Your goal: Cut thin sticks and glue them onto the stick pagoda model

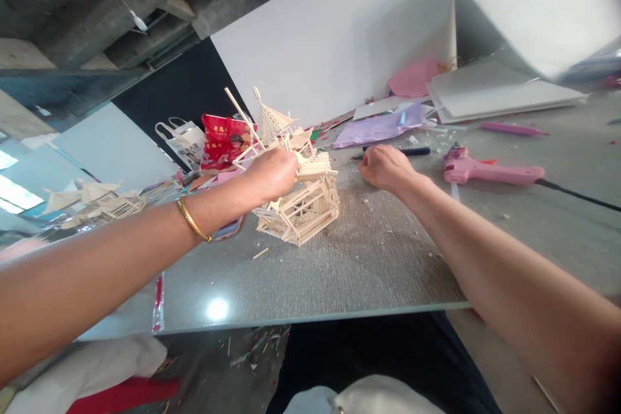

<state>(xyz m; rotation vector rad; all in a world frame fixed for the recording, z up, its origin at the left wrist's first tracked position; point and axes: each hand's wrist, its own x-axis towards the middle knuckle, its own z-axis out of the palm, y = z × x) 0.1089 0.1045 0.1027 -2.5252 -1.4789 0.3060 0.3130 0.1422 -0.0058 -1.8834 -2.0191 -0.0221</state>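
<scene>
A model built of thin wooden sticks (pixel 310 210) stands on the table, with a slatted peaked roof (pixel 274 118) on its upper part. My left hand (pixel 279 171), a gold bangle on its wrist, is closed on the model's near upper side; its fingertips are hidden. One long stick (pixel 239 107) slants up just beyond this hand. To the right of the model, my right hand (pixel 385 167) is closed low over the table. Behind its knuckles lies a slim dark tool (pixel 420 151), partly covered. Whatever the right fingers hold is out of sight.
A pink glue gun (pixel 499 171) with a black cord lies at right. Behind are a purple sheet (pixel 381 124), white boards (pixel 504 90) and a pink pen-like tool (pixel 514 129). A red bag (pixel 226 140) and another stick model (pixel 94 204) are at left. A phone (pixel 229 228) lies beneath my left forearm.
</scene>
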